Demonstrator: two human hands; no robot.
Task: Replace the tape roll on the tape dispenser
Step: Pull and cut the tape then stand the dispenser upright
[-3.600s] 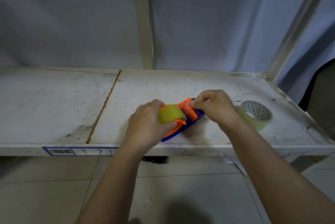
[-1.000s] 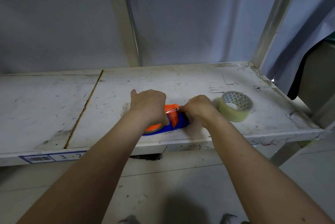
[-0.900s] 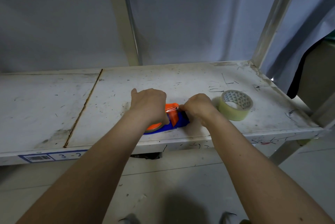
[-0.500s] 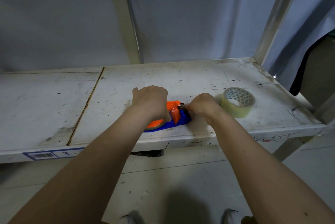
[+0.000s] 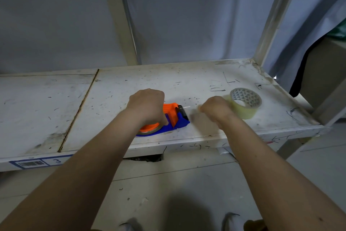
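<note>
An orange and blue tape dispenser (image 5: 174, 118) lies flat on the white shelf (image 5: 187, 84) near its front edge, with a tape roll (image 5: 149, 130) seated under its orange hub. My left hand (image 5: 147, 106) presses down on the dispenser and covers most of it. My right hand (image 5: 215, 109) is just to the right of the dispenser's black cutter end, fingers pinched on a thin strand of clear tape (image 5: 187, 107) that stretches from the cutter. A second clear tape roll (image 5: 244, 102) stands on the shelf right behind my right hand.
The shelf has a seam (image 5: 78, 111) at left and a barcode label (image 5: 30, 163) on its front lip. Metal uprights (image 5: 271, 13) rise at the back and right corner. A grey curtain hangs behind. The floor and my shoes show below.
My right hand has moved right, away from the dispenser's cutter end, drawing a thin strand of tape out. My left hand stays pressed on the dispenser.
</note>
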